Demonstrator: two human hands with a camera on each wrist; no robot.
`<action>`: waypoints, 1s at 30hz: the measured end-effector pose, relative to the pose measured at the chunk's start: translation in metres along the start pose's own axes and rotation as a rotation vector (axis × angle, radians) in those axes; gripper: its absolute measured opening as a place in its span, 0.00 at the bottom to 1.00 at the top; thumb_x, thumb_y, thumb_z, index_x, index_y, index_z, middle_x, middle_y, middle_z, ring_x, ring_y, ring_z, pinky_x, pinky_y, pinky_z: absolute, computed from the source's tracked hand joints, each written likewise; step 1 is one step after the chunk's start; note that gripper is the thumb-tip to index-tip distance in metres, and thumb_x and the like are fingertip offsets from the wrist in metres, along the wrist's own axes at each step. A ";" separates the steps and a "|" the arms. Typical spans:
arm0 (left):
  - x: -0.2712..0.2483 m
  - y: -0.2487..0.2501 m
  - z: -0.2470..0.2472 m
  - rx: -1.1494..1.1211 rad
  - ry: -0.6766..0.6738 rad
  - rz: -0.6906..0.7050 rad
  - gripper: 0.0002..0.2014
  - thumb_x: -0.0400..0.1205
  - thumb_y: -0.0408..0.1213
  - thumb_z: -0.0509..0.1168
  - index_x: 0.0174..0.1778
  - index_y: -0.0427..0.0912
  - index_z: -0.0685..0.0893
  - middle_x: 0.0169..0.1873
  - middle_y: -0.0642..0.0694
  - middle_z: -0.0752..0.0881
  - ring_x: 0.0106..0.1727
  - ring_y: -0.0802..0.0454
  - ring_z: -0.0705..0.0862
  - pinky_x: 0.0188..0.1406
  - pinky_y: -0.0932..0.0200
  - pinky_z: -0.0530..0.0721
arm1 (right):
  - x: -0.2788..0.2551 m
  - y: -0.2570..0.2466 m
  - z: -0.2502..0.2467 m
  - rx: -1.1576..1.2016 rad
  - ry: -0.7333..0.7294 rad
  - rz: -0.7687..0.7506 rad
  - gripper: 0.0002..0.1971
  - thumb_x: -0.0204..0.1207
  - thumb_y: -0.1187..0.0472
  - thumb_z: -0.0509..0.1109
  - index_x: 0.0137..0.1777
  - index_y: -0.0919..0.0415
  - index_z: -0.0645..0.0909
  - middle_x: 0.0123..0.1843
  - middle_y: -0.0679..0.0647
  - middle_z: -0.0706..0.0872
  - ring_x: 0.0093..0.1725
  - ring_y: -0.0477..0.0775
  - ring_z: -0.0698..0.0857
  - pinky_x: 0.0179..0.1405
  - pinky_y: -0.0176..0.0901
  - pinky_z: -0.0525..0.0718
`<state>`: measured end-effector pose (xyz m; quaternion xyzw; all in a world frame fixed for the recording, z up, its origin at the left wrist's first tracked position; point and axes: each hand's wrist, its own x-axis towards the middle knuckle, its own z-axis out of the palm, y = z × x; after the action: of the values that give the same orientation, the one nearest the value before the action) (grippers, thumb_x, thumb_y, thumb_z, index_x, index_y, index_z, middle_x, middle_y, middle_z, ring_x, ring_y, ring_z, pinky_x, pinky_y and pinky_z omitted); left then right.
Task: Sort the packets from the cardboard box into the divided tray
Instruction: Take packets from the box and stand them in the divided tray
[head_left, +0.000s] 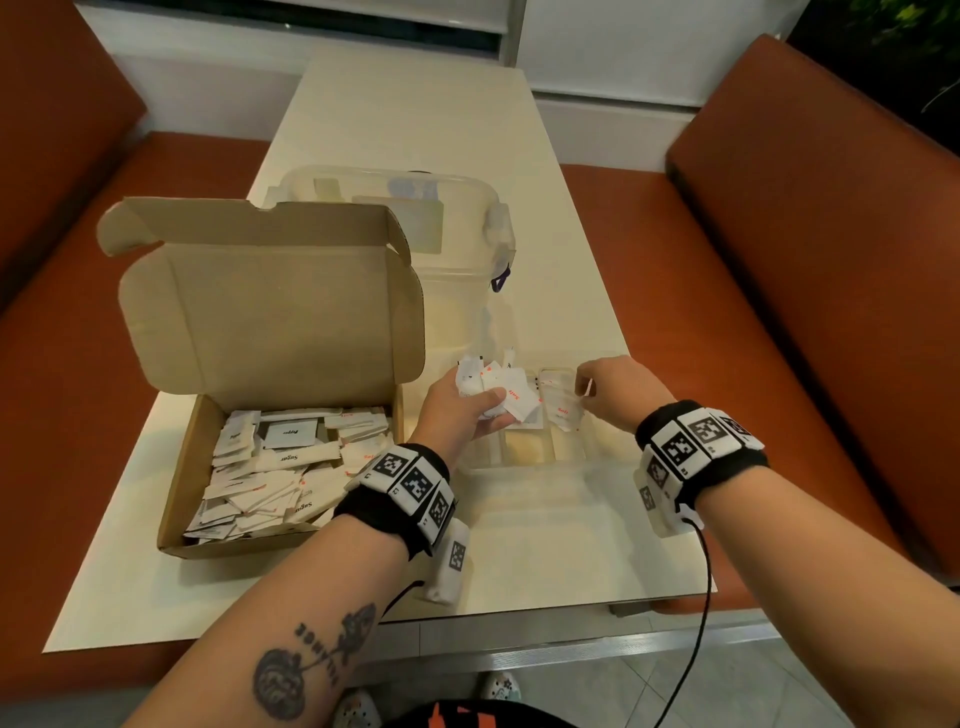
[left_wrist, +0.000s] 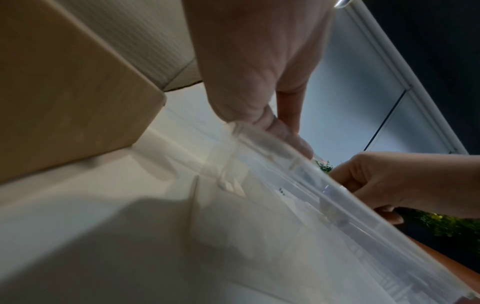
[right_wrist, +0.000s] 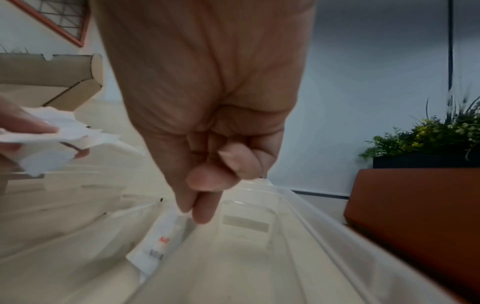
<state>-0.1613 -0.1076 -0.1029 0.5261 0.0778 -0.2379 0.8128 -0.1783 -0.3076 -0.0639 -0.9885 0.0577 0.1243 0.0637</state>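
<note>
An open cardboard box (head_left: 182, 467) on the table's left holds a heap of white packets (head_left: 270, 467). Right of it lies the clear divided tray (head_left: 545, 467), whose rim (left_wrist: 285, 156) crosses the left wrist view. My left hand (head_left: 462, 410) grips a bunch of white packets (head_left: 493, 384) above the tray's far left part. My right hand (head_left: 618, 387) pinches one white packet with red lettering (head_left: 561, 410). In the right wrist view my right hand (right_wrist: 194, 214) holds this packet (right_wrist: 158, 242) by its top edge, standing upright in a tray compartment.
A clear lidded storage tub (head_left: 441, 228) stands behind the box and tray. Orange bench seats (head_left: 779, 260) flank the white table (head_left: 415, 114). A potted plant (right_wrist: 428, 139) sits beyond the right bench. Cables hang from both wrist bands at the table's near edge.
</note>
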 end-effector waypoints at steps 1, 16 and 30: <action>0.000 0.000 0.000 0.002 -0.001 0.000 0.16 0.78 0.20 0.66 0.55 0.45 0.79 0.51 0.44 0.84 0.48 0.46 0.88 0.32 0.62 0.88 | 0.000 0.000 -0.001 0.001 0.018 0.009 0.09 0.77 0.66 0.64 0.52 0.58 0.83 0.53 0.54 0.85 0.49 0.54 0.83 0.47 0.42 0.83; -0.001 0.000 -0.001 0.009 -0.014 0.000 0.15 0.79 0.20 0.66 0.54 0.45 0.80 0.51 0.45 0.85 0.49 0.47 0.88 0.32 0.62 0.88 | 0.003 -0.020 0.010 -0.172 -0.021 -0.003 0.10 0.75 0.59 0.71 0.54 0.62 0.84 0.59 0.57 0.77 0.53 0.59 0.81 0.48 0.48 0.84; -0.004 0.001 0.002 0.017 -0.005 -0.003 0.18 0.79 0.20 0.65 0.63 0.39 0.77 0.56 0.41 0.83 0.52 0.43 0.86 0.33 0.61 0.89 | -0.005 -0.019 0.019 -0.115 -0.008 0.010 0.04 0.76 0.64 0.67 0.45 0.57 0.84 0.47 0.53 0.85 0.42 0.53 0.79 0.40 0.39 0.74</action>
<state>-0.1640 -0.1076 -0.0996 0.5321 0.0745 -0.2410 0.8082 -0.1851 -0.2857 -0.0789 -0.9898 0.0552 0.1315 0.0066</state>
